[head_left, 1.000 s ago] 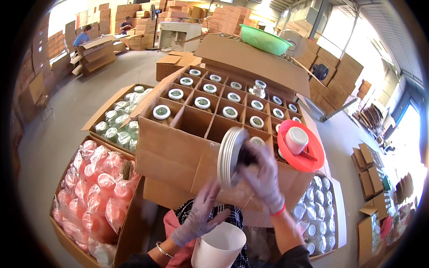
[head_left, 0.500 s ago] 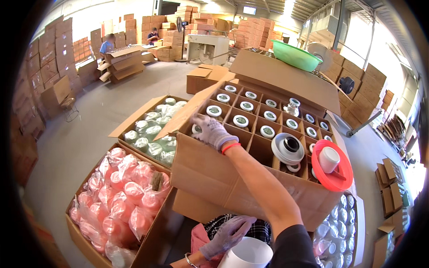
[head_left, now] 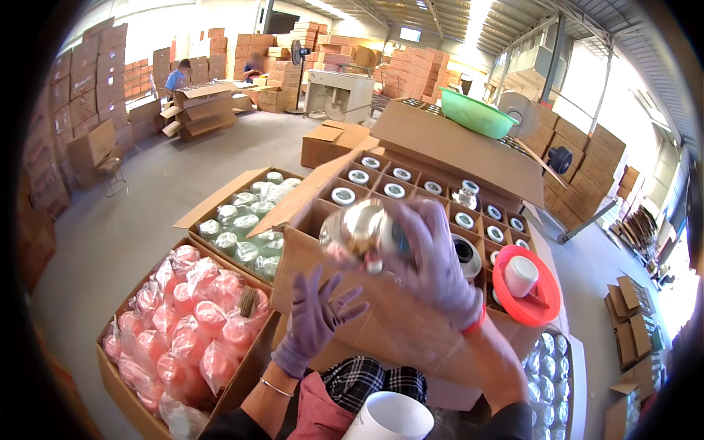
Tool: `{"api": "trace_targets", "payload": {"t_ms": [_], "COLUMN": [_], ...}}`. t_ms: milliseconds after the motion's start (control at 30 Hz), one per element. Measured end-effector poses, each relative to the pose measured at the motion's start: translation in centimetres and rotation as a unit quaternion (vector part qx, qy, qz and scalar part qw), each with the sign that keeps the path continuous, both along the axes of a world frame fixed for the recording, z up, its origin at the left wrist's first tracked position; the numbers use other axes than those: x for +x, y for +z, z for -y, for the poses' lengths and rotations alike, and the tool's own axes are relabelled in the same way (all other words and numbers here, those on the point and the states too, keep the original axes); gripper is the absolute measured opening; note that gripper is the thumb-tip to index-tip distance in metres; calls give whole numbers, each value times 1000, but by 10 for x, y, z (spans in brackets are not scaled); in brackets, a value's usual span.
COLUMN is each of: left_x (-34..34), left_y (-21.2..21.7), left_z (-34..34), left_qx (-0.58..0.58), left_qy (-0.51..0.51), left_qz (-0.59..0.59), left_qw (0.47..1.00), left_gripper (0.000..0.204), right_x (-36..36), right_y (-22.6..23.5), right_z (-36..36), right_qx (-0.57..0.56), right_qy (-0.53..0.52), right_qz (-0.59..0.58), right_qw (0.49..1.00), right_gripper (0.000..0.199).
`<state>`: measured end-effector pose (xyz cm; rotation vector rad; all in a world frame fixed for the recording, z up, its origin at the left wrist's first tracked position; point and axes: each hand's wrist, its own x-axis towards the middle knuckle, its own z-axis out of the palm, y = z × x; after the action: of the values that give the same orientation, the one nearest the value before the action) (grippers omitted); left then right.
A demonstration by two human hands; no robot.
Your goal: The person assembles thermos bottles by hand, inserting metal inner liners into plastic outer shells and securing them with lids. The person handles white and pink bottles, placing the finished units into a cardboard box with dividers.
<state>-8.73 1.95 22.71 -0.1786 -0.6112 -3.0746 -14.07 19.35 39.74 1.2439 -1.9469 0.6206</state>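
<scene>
My right hand (head_left: 440, 271), in a greyish-purple glove, holds a shiny silvered bottle (head_left: 356, 227) lying sideways above the front of a partitioned carton (head_left: 381, 308). Motion blurs both the bottle and my fingers, which wrap around its right end. Below and to the left of the bottle, my left hand (head_left: 314, 317), gloved too, is open with its fingers spread and nothing in it. White-ringed bottle tops (head_left: 394, 191) stand in the carton's cells. One silvery bottle (head_left: 465, 193) rises higher than the others.
A red basin (head_left: 546, 308) holding a white cup (head_left: 521, 276) rests on the carton's right corner. Pink items in plastic bags fill a box (head_left: 110, 374) at left. A white container (head_left: 392, 418) stands by my lap. Behind are a green basin (head_left: 477, 114) and two people.
My right hand has come up out of the carton's left front cell with the silvered bottle and moved right. My left hand has risen from my lap, spreading its fingers.
</scene>
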Motion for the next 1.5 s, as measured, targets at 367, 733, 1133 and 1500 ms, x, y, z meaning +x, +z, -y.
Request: {"api": "trace_targets", "payload": {"t_ms": [367,733,1133,1500], "left_x": [51,82,123,243], "left_y": [-36,-5,-1,-104], "left_z": [-62,-52,-5,28], "left_qx": [-141,-612,-720,-629], "left_qy": [-76,-225,-330,-146], "left_qz": [-78,-159,-294,7], "left_qw": [984,741,535,764], "left_gripper": [62,87,69,92], "right_x": [115,247,276,249], "right_y": [-177,-261,-250,-239], "right_z": [-91,-139,-101,-78], "right_qx": [-153,-332,-157,-279], "right_qy": [141,-23,45,234], "right_qz": [245,545,531,571], "right_qw": [947,769,831,736], "right_gripper": [77,69,79,93]}}
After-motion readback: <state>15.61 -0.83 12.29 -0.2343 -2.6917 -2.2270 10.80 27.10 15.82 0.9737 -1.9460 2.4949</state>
